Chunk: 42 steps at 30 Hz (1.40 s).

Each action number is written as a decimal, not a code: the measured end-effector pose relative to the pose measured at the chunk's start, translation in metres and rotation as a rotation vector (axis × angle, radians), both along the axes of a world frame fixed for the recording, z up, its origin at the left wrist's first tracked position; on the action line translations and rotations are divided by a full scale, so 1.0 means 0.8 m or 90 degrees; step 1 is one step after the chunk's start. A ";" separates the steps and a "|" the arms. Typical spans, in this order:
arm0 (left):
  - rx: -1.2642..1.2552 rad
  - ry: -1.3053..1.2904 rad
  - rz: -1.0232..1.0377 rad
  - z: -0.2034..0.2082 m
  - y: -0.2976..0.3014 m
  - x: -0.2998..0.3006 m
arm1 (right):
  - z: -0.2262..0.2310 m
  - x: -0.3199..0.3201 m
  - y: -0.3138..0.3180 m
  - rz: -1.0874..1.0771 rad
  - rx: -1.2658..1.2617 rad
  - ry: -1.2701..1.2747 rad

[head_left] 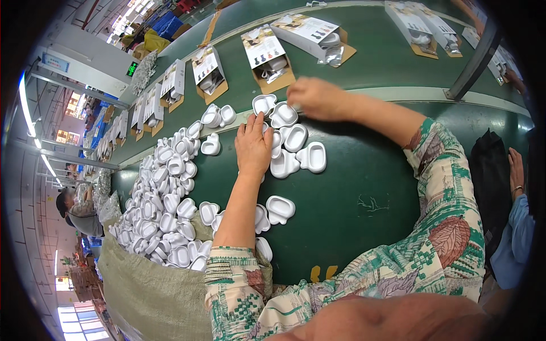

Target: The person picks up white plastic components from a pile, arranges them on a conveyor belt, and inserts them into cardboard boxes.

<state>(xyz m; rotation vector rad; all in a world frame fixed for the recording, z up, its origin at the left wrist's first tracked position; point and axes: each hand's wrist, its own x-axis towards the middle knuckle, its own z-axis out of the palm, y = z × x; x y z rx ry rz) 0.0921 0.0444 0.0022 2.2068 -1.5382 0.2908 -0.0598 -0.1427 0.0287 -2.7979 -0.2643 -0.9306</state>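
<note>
My left hand (253, 146) lies with fingers stretched over a small group of white plastic pieces on the green work surface. Each piece is a shallow rounded dish with a narrower lobe. Right beside that hand are a white piece (295, 137) and another white piece (312, 157). My right hand (313, 99) is over the back edge of the group, near a white piece (283, 115); its fingers are smeared by motion, so whether they hold anything is unclear. A few more pieces, including a white piece (280, 209), lie near my left forearm.
A large heap of white pieces (162, 193) spreads at the left beside a woven sack (153, 290). Beyond a pale rail, a green belt (364, 62) carries open printed cartons (266, 54) with white items inside. A metal post (475, 62) rises at right, near another person's arm (516, 170).
</note>
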 end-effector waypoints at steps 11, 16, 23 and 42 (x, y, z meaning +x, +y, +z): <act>0.031 0.007 0.012 0.006 0.000 -0.007 | 0.001 -0.004 -0.041 -0.185 -0.157 -0.107; -0.003 -0.007 -0.001 -0.002 -0.001 -0.001 | 0.003 0.016 -0.098 -0.370 -0.220 -0.103; 0.040 0.000 0.014 0.007 0.003 -0.003 | -0.006 0.030 -0.055 -0.211 -0.081 -0.125; 0.009 0.013 0.030 0.000 -0.004 -0.008 | -0.011 0.061 -0.100 -0.313 -0.213 -0.058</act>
